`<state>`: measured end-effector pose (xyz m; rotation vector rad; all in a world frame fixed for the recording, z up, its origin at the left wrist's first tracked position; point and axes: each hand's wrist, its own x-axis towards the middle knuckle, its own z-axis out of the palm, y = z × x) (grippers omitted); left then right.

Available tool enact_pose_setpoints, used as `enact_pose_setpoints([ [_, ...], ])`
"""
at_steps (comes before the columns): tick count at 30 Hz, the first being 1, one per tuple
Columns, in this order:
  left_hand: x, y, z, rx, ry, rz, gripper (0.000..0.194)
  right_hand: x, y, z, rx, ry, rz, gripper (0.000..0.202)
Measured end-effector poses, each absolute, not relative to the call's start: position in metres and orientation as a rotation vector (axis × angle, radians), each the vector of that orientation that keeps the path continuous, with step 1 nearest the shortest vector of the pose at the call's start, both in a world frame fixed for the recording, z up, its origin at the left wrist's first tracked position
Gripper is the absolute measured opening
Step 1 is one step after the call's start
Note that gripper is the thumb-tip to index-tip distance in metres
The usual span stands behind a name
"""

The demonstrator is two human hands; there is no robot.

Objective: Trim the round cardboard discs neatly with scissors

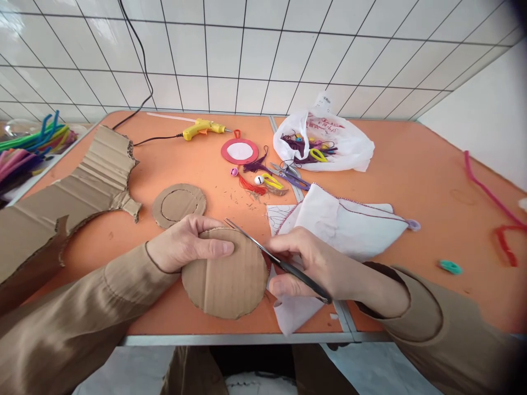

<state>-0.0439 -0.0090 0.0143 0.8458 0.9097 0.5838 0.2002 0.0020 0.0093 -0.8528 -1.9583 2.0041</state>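
A round cardboard disc (pixel 230 280) is held above the front edge of the orange table by my left hand (pixel 191 244), thumb on top and fingers underneath. My right hand (pixel 307 263) grips black-handled scissors (pixel 294 270), whose blades lie along the disc's upper right edge. Beyond my left hand, a smaller cardboard ring (pixel 179 204) with a cut inner circle rests on the table. White fabric (pixel 341 222) with dark red stitched edges lies behind and beneath my right hand.
Torn cardboard (pixel 74 192) covers the left side. A yellow glue gun (pixel 203 129), a red-rimmed oval (pixel 239 151), tassels with bells (pixel 259 184), purple-handled scissors (pixel 292 176) and a white plastic bag (pixel 341 140) lie toward the back. Pipe cleaners (pixel 489 192) lie right.
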Motion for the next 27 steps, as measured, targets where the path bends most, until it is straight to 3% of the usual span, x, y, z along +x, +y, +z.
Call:
enact_pose_setpoints([
  [12,-0.0474,-0.0084,0.0144,0.844,0.859,0.554,0.025,0.1985,0.0003,0.0156,-1.020,-2.078,1.859,0.038],
  [27,-0.0462,-0.0092,0.0139,0.891,0.841,0.517,0.016,0.1961,0.0026,0.0094,-0.916,-2.080,1.846,0.049],
])
